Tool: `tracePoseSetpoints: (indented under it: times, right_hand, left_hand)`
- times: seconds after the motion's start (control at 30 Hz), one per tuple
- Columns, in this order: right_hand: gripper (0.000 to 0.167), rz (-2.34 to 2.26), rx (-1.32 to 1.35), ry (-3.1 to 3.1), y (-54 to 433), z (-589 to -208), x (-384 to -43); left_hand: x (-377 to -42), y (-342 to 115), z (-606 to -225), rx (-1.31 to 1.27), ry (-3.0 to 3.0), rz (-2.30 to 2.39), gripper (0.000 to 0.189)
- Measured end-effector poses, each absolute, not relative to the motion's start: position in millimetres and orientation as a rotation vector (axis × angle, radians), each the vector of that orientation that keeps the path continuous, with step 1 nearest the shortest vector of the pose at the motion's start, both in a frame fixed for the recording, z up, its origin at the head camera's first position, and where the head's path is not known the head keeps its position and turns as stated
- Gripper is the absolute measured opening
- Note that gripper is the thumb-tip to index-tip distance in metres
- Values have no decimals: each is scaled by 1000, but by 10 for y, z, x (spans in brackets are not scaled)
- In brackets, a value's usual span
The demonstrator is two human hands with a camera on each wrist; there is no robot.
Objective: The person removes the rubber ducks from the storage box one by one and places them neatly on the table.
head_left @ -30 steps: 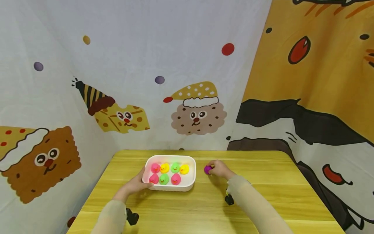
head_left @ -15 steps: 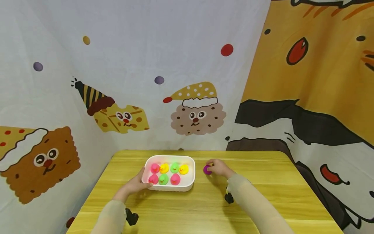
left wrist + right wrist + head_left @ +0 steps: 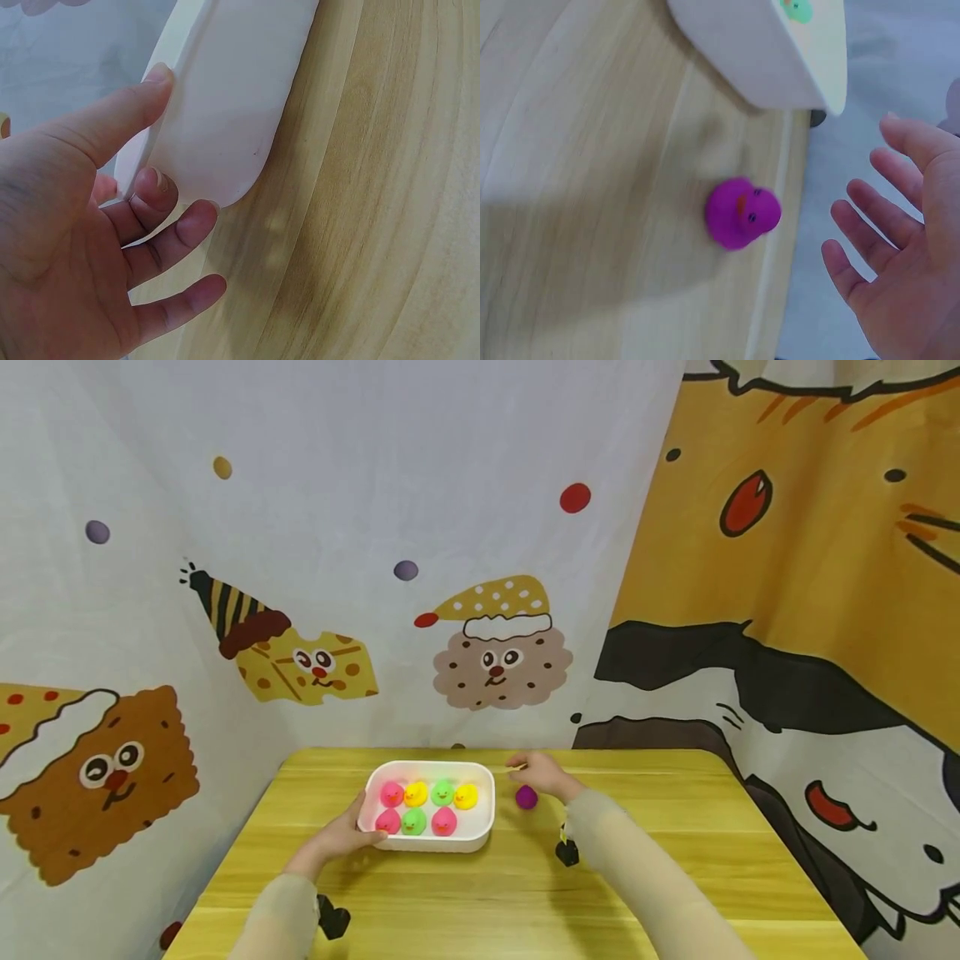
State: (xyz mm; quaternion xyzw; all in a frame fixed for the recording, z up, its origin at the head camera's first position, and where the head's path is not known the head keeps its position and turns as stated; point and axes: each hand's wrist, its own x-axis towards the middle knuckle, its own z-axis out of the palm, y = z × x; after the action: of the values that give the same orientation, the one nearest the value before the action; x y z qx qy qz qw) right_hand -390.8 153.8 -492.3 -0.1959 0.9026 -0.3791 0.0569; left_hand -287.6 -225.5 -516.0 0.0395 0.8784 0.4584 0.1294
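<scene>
A white plastic box [image 3: 468,843] on the table holds several small toy ducks: pink, green and yellow, such as the green duck [image 3: 414,822] in the front row. My left hand [image 3: 333,837] grips its left end, thumb over the rim and fingertips against the wall, as the left wrist view shows. To the right of the box a purple toy duck [image 3: 527,797] stands alone on the wood. Just above and beyond it is my right hand [image 3: 546,775], fingers loosely spread with nothing in them. In the right wrist view, the duck [image 3: 741,213] sits apart from that hand.
The wooden table [image 3: 450,910] ends at a back edge close behind the box. Beyond hangs a pale cloth [image 3: 337,485] printed with cartoon food faces, and an orange and black cartoon figure [image 3: 750,577] covers the right side.
The right hand's fingers have let go of the purple duck and lifted away up and to the left. The duck stands on the table. The left hand still holds the box.
</scene>
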Motion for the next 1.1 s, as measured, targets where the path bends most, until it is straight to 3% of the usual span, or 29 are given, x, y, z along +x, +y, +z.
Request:
tracePoseSetpoints:
  times: [0.6,1.1]
  right_hand:
    - [41,-1176,-643,2723,897,-4870,-3808]
    - [38,-1088,-620,2731,720,-5036,-3816]
  left_hand:
    - [-2880,-2283,-5183,178,2543,1385,100]
    - [-2891,-2285,-5211,146,2564,1373,100]
